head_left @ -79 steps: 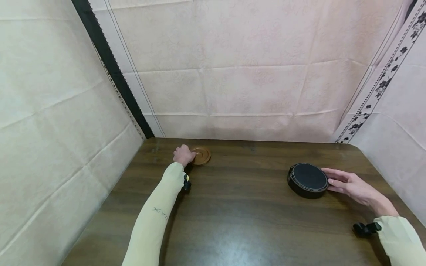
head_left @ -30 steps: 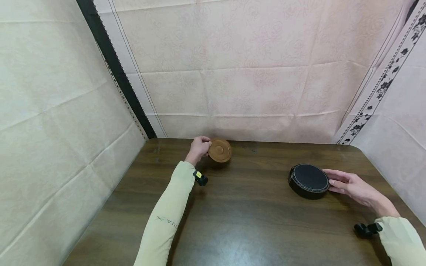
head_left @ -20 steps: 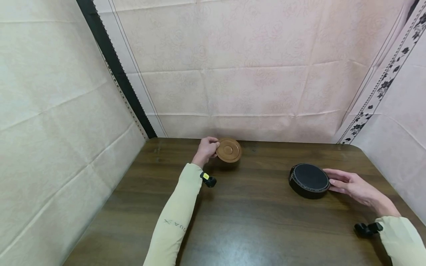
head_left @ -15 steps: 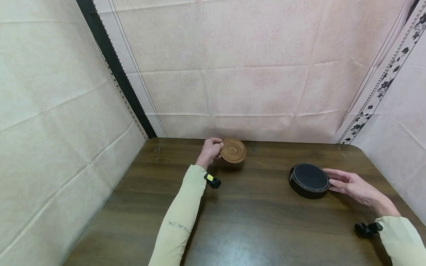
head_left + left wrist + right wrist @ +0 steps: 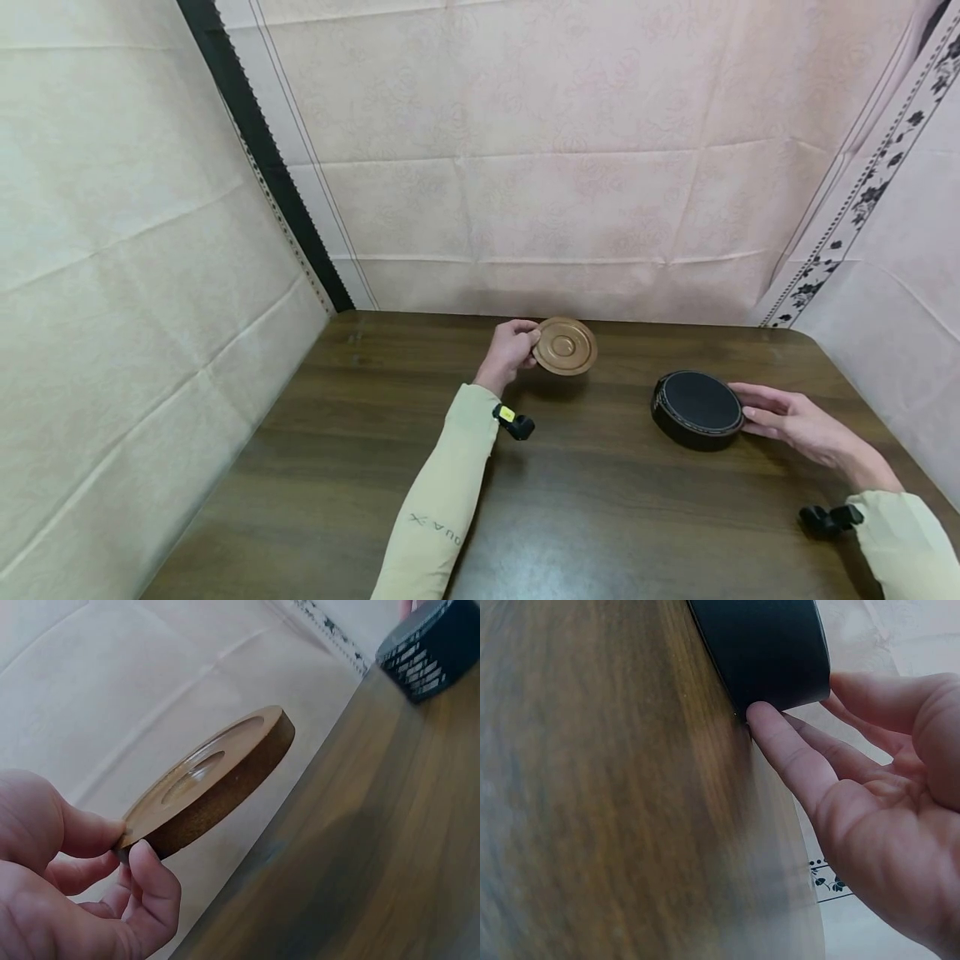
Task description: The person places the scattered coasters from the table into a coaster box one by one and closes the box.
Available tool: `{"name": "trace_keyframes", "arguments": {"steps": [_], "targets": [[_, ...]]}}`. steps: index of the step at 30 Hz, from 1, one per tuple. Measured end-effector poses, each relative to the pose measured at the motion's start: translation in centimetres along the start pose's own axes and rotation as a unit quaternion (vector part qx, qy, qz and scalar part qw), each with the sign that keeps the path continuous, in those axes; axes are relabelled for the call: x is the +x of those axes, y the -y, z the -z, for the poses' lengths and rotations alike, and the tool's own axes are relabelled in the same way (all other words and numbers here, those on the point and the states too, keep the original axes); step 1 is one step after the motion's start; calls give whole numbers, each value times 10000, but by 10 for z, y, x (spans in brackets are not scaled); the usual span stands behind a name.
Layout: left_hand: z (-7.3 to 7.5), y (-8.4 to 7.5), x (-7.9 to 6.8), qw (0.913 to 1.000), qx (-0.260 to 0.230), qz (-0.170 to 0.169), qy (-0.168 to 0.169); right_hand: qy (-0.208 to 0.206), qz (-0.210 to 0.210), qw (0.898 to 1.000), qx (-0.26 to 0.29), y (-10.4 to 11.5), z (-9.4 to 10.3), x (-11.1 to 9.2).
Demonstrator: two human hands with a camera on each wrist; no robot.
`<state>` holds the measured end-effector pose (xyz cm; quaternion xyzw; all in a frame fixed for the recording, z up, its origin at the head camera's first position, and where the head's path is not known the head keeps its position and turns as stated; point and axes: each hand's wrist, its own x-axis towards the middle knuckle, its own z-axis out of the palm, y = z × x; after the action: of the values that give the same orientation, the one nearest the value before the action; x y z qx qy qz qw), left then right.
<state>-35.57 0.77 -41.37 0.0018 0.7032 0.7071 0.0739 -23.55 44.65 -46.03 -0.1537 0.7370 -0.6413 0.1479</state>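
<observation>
My left hand pinches the rim of a round wooden coaster and holds it tilted above the back part of the table. Concentric ring grooves mark the coaster's face; in the left wrist view its thick brown edge shows, with the thumb on one face and fingers behind. On the right, a low round black box sits on the table, with white markings on its side. My right hand touches the box's right side with its fingertips, the fingers fairly straight. What the box contains is hidden.
The dark wooden table has rounded far corners. A pale cloth wall stands right behind its back edge, with more cloth along the left and right sides. Black camera mounts sit on both wrists.
My left hand has picked the coaster up from the back left of the table and carried it rightward, towards the box. The right hand and the black box have stayed put.
</observation>
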Motion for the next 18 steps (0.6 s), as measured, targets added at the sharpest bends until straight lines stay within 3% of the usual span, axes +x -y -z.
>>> {"name": "trace_keyframes", "arguments": {"steps": [6,18], "targets": [[-29,4,-5,9995,-201,135,188,-12,-10,10000,-60,-1,0,0],[-83,13,-16,9973,-614,325,225,-107,-110,9994,-294,2,-2,0]]}}
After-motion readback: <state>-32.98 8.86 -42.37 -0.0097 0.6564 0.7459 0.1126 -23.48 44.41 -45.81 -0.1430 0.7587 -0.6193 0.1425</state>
